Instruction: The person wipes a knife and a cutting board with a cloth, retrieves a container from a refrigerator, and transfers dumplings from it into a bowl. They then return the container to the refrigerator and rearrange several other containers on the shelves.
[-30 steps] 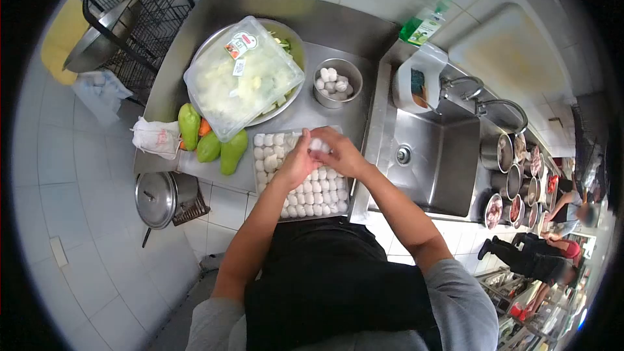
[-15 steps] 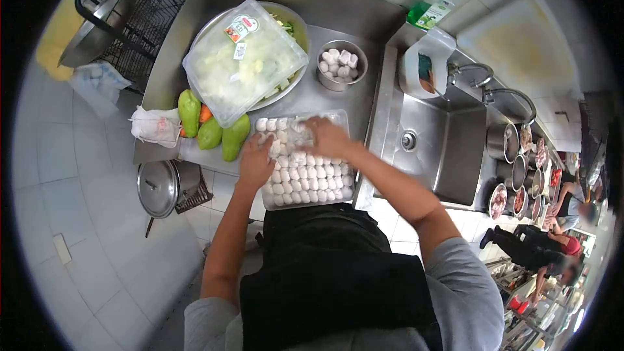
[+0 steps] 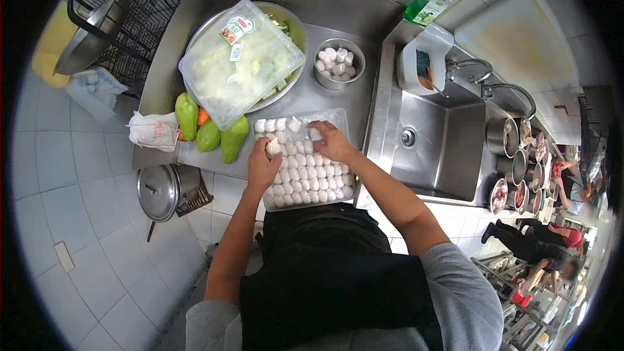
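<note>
A clear plastic tray (image 3: 346, 123) with rows of small round white pieces (image 3: 309, 172) rests at the near edge of the steel counter. My left hand (image 3: 263, 159) is over the tray's left side, its fingers closed on a white piece (image 3: 273, 147). At the upper right of the tray, my right hand (image 3: 330, 141) pinches another white piece (image 3: 314, 134) between its fingertips. A piece with a ruffled top (image 3: 294, 124) lies in the back row between the hands. Behind the tray stands a steel bowl (image 3: 340, 64) holding more white pieces.
A clear lidded container (image 3: 240, 65) sits on a large bowl of cut vegetables at the back left. Green vegetables (image 3: 234, 138) and a white bag (image 3: 153, 131) lie left. A sink (image 3: 435, 149) and metal pots (image 3: 504, 136) are right; people (image 3: 533, 244) stand farther off.
My left hand has drawn slightly toward me and a white piece now shows in its fingers. The right hand has shifted a little right, off the middle of the tray.
</note>
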A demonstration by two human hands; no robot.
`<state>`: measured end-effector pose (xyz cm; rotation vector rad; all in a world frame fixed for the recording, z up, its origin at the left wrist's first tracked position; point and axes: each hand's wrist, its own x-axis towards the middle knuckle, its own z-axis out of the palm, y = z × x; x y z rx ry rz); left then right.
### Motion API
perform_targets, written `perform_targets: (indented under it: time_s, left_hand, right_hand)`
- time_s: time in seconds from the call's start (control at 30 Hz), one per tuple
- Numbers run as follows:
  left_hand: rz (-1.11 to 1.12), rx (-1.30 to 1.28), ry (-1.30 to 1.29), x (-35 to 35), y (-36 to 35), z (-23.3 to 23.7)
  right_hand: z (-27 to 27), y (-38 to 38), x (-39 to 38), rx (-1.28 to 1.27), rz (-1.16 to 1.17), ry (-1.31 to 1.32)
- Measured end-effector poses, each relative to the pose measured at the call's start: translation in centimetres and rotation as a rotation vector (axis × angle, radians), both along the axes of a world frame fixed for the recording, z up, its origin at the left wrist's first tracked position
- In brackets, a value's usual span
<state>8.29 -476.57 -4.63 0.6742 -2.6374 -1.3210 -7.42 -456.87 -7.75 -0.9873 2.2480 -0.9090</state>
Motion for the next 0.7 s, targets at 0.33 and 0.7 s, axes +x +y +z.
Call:
perform_targets:
  time_s: [0.33, 0.7]
  left_hand:
    - [-0.271, -0.134, 0.087, -4.5, 2.4, -1.9]
    - [-0.588, -0.753, -0.226, -9.0, 5.1, -4.1]
  right_hand:
    - [0.4, -0.6, -0.4, 0.22, 0.057, 0.259]
    - [2.6, 1.5, -2.6, -0.165, -0.285, 0.239]
